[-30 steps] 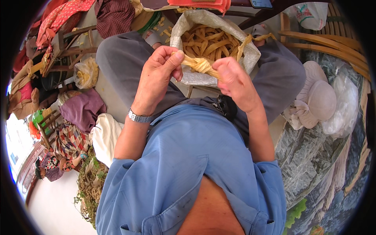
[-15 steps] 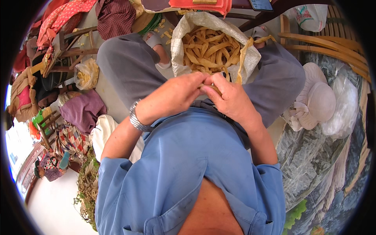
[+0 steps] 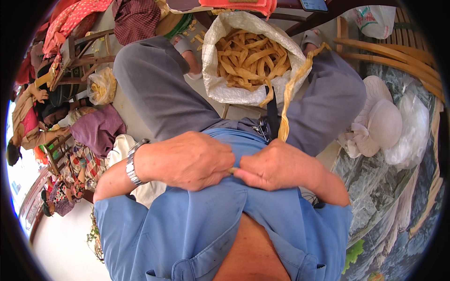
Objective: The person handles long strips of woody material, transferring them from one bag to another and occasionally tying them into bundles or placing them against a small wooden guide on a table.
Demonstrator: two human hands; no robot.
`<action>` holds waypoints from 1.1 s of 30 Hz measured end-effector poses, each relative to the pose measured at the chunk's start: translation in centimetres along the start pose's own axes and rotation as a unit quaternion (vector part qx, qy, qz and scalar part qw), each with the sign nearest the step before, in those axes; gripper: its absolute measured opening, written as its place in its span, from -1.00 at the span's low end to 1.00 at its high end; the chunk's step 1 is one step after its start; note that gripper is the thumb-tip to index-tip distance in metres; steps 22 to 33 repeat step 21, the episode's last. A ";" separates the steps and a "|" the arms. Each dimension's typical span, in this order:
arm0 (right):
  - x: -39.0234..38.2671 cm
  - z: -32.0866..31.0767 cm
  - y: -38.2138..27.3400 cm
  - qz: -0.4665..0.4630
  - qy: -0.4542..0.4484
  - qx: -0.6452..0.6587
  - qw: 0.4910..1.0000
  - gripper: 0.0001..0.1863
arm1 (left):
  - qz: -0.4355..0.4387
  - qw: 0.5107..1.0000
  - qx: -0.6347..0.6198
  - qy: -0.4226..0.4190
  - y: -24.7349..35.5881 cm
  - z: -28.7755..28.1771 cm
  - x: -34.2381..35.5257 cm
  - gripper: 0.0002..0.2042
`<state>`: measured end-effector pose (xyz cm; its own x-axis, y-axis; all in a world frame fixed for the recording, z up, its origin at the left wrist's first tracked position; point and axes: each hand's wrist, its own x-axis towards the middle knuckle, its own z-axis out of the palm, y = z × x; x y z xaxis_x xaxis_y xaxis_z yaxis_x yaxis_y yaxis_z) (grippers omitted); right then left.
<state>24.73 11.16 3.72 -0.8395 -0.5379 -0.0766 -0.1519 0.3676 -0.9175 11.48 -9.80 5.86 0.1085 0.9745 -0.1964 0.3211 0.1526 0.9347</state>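
Note:
A long yellow-tan plaited straw strip runs from the white woven sack over my right thigh to my right hand. My right hand is closed round it in front of my belly. My left hand, with a metal watch on the wrist, faces it knuckle to knuckle and is closed too. A small bit of the strip shows between the thumbs; the fingers hide the rest. More strips of the same kind lie loosely coiled inside the sack, which stands open between my knees.
On the right are a pale sun hat, a clear plastic bag and curved wooden slats. A table edge with red cloth and a phone is ahead. Other people sit at left near a wooden stool.
Both hands have come down closer to my belly, with their knuckles turned toward each other. The strip now hangs in a longer run between sack and right hand.

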 end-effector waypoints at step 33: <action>8.6 -12.8 9.8 0.033 0.333 -0.311 0.890 -0.71 | -0.090 0.921 -0.061 0.373 -8.5 -14.3 7.0 -0.74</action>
